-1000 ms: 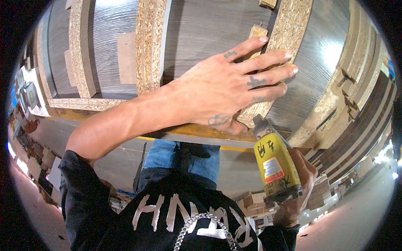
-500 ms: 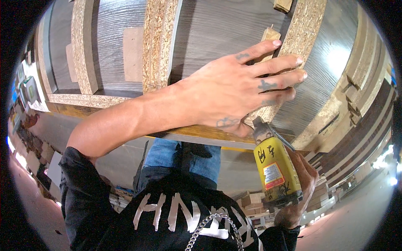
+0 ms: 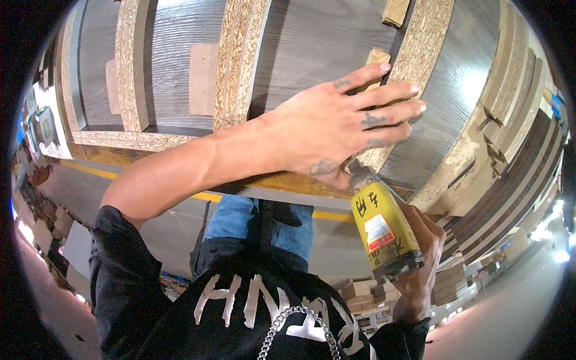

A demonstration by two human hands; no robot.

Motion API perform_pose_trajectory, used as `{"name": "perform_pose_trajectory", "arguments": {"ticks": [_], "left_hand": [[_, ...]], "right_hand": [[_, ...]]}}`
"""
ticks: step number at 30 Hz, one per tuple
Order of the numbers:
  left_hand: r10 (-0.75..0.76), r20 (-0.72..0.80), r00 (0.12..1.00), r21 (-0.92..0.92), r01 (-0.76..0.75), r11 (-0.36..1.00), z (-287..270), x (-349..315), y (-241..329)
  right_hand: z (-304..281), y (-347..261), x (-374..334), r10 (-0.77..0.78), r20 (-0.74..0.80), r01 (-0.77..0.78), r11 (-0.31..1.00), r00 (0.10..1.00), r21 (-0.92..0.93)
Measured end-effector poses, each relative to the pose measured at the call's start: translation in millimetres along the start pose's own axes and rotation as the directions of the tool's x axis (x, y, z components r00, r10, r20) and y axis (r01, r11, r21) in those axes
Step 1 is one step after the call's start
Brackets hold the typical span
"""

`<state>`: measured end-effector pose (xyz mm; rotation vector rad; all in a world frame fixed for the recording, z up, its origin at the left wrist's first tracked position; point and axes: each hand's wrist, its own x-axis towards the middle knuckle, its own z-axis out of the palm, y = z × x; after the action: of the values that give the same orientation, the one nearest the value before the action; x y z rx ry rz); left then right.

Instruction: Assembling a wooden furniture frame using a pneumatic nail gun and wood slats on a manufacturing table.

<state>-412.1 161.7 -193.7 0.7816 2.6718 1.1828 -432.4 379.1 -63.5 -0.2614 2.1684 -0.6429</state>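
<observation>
well, dark panel [image 3: 312, 48], grey floor [image 3: 171, 237]; left grip [image 3: 333, 123] splayed, right grip [image 3: 427, 240] around yellow tool [image 3: 387, 228]

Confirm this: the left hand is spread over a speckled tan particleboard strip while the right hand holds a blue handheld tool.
Wrong colour: the head view shows that the right hand holds a yellow handheld tool, not a blue one. The left hand is indeed spread over a speckled tan particleboard strip.
</observation>
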Motion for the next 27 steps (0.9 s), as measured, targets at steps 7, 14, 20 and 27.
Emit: {"name": "perform_pose_trajectory", "arguments": {"ticks": [7, 14, 20, 27], "left_hand": [[-0.032, 0.063, 0.998, 0.021, 0.031, 0.999, -0.6, -2.7, -2.7], [-0.012, 0.134, 0.991, 0.140, -0.007, 0.990, -16.9, 3.9, 8.9], [-0.088, 0.109, 0.990, 0.258, 0.058, 0.964, -13.6, -35.1, 24.4], [-0.320, -0.018, 0.947, 0.249, 0.314, 0.916, 12.8, -115.4, 104.4]], "right_hand": [[3.1, -11.0, 4.3, -0.129, 0.040, 0.134, 0.976, 0.991, -0.169], [0.3, -13.7, -9.4, -0.096, 0.005, 0.095, 0.974, 0.995, -0.206], [7.2, 26.3, -35.2, -0.296, -0.235, 0.307, 0.952, 0.926, 0.011], [-42.0, 73.2, -11.4, 0.134, -0.508, -0.264, 0.945, 0.851, -0.192]]}}
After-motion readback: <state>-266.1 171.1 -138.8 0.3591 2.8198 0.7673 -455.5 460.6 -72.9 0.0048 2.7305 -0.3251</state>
